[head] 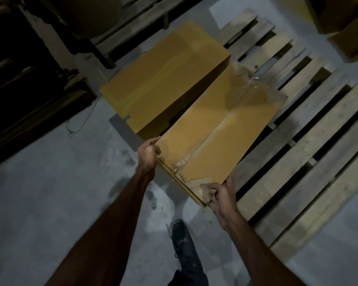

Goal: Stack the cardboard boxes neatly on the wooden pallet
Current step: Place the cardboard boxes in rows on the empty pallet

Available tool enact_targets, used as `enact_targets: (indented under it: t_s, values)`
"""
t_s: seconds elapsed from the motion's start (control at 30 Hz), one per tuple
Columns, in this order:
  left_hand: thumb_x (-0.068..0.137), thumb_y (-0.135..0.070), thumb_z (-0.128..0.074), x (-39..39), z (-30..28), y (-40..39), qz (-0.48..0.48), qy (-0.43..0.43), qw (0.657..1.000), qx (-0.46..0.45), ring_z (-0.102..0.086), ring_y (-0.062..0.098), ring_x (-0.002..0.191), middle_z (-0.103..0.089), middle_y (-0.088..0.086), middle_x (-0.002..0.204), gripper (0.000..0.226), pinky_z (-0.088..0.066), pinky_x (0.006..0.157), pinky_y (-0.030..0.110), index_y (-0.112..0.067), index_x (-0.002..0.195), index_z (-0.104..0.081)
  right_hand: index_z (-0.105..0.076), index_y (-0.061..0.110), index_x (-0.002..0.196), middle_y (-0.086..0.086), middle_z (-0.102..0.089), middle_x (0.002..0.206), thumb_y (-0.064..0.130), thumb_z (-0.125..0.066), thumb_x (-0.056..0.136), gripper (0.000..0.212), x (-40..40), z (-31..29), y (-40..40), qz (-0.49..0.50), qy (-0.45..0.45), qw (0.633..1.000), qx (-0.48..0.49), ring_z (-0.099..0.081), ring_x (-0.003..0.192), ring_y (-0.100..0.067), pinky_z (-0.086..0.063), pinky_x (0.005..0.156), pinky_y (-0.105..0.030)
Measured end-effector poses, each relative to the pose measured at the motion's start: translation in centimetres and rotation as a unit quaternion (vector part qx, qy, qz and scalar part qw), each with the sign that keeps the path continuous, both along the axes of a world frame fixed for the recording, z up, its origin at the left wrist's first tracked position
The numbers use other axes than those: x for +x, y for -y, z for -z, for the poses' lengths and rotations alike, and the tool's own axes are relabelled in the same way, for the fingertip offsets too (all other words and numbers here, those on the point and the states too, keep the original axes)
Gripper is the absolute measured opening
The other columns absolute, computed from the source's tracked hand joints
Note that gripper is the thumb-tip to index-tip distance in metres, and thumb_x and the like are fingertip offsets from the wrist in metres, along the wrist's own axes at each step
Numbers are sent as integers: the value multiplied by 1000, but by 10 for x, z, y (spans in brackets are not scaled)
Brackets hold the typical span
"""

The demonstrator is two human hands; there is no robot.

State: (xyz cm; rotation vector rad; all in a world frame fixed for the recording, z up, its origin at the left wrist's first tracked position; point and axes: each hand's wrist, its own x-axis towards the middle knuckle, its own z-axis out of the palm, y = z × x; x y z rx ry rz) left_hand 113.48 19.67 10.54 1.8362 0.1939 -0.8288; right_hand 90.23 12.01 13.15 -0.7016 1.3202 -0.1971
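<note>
Both forearms reach forward, hands on the near end of a taped cardboard box (219,129).
Left hand (148,154) curls fingers round the box's near left corner; right hand (222,196) grips the near right corner, thumb on top. Box sits over the wooden pallet (310,145) edge, just beside a second box (163,79). Dark shoe (182,242) on grey concrete floor (50,203).
</note>
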Motion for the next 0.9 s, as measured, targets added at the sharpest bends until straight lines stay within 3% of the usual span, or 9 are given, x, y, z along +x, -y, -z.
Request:
enact_targets:
  t_s: [0.1, 0.2, 0.27, 0.33, 0.43, 0.6, 0.7, 0.77, 0.9]
  values:
    - [78, 7, -49, 7, 17, -3, -6, -21, 1000, 2, -66, 29, 110, -68, 11, 131, 53, -59, 94, 49, -28, 110, -72, -39, 44, 152, 1, -64, 134, -2, -62, 92, 79, 7, 21, 10, -11, -15, 1000, 13, -66, 115, -28, -54, 101, -63]
    - [85, 10, -52, 10, 32, -5, -2, -32, 999, 2, -67, 23, 109, -65, 8, 135, 59, -57, 100, 47, -21, 134, -66, -47, 34, 146, -5, -64, 138, 1, -63, 94, 63, 14, 34, 24, -17, -22, 1000, 14, -65, 118, -31, -58, 95, -59]
    - [86, 12, -53, 10, 38, -5, -21, -41, 999, -5, -66, 20, 109, -63, 10, 135, 66, -56, 105, 47, -12, 148, -54, -47, 32, 146, -9, -53, 152, 2, -63, 96, 60, 21, 37, 33, -25, -22, 999, 18, -59, 128, -38, -58, 98, -58]
    - [86, 12, -55, 8, 42, -6, -35, -47, 998, 4, -62, 23, 117, -60, 11, 138, 73, -52, 110, 49, -8, 155, -45, -31, 30, 160, -12, -35, 165, 2, -63, 97, 76, 27, 42, 38, -36, -32, 998, 29, -50, 137, -43, -52, 106, -61]
    - [80, 5, -60, 11, 50, -6, -51, -50, 997, 15, -55, 33, 134, -53, 14, 153, 84, -48, 114, 52, -8, 160, -39, -21, 36, 165, -11, -35, 166, 3, -65, 97, 87, 29, 48, 42, -51, -47, 997, 22, -54, 134, -43, -50, 108, -60]
    - [89, 21, -46, 16, 51, 0, -93, -60, 994, -2, -66, 22, 102, -67, 4, 116, 63, -59, 94, 40, -8, 143, -55, -9, 40, 167, -6, -52, 154, 3, -65, 97, 96, 34, 53, 40, -57, -71, 996, 10, -65, 120, -36, -51, 108, -56]
    - [90, 20, -44, 25, 58, -6, -100, -56, 993, -2, -68, 22, 109, -68, 9, 123, 62, -59, 100, 46, -9, 143, -56, -7, 37, 167, -3, -62, 141, 6, -66, 98, 95, 44, 53, 37, -83, -70, 994, 1, -66, 118, -33, -53, 106, -51]
    - [90, 15, -47, 32, 60, -9, -75, -42, 996, 17, -67, 24, 116, -66, 5, 128, 61, -58, 102, 46, -15, 142, -57, -9, 38, 167, -2, -61, 141, 9, -68, 97, 96, 51, 53, 34, -83, -67, 994, 8, -67, 115, -31, -57, 97, -45]
    - [86, 5, -54, 44, 61, -14, -46, -39, 997, 39, -65, 26, 121, -63, 8, 139, 68, -57, 103, 49, -15, 151, -53, -11, 37, 166, -14, -52, 150, 4, -68, 95, 97, 58, 63, 29, -46, -53, 997, 41, -61, 83, -21, -49, 51, -24]
